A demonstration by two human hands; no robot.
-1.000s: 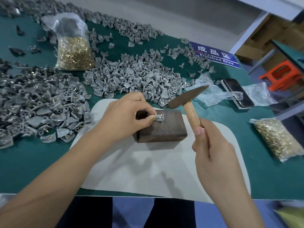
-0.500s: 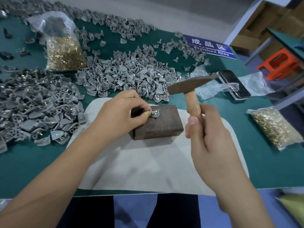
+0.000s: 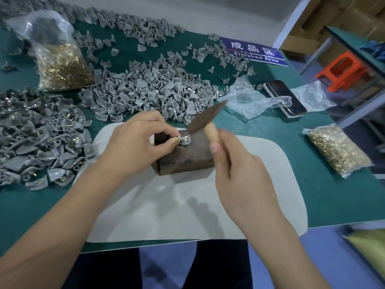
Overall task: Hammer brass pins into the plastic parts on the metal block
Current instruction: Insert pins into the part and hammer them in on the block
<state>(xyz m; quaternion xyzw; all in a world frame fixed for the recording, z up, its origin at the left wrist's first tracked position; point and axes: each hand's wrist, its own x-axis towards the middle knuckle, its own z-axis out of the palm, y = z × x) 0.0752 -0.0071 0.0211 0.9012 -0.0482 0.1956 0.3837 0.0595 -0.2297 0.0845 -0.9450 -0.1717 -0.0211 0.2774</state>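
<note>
— What's changed since half a second ago?

— My hammer has dropped. Its head was raised over the far edge of the block; now the dark head tilts down with its low end just at the plastic part, blurred with motion.

— Start from the biggest thing and work down.

— Green table under everything. On it lies a pale mat, and the metal block stands on the mat's far half. Left of the mat is a heap of grey parts with brass in them; beyond the block, a second grey heap. One bag of brass pins stands far left, another bag of pins lies right of the mat. A phone rests near crumpled clear plastic, with a blue sign behind them.

— And your hands?

— My left hand rests on the block's left side, thumb and forefinger pinching the small grey part on the block's top face. My right hand is wrapped round the wooden handle, thumb laid along it.

— The pin itself?

— Too small to make out; I see only a glint on the part.
</note>
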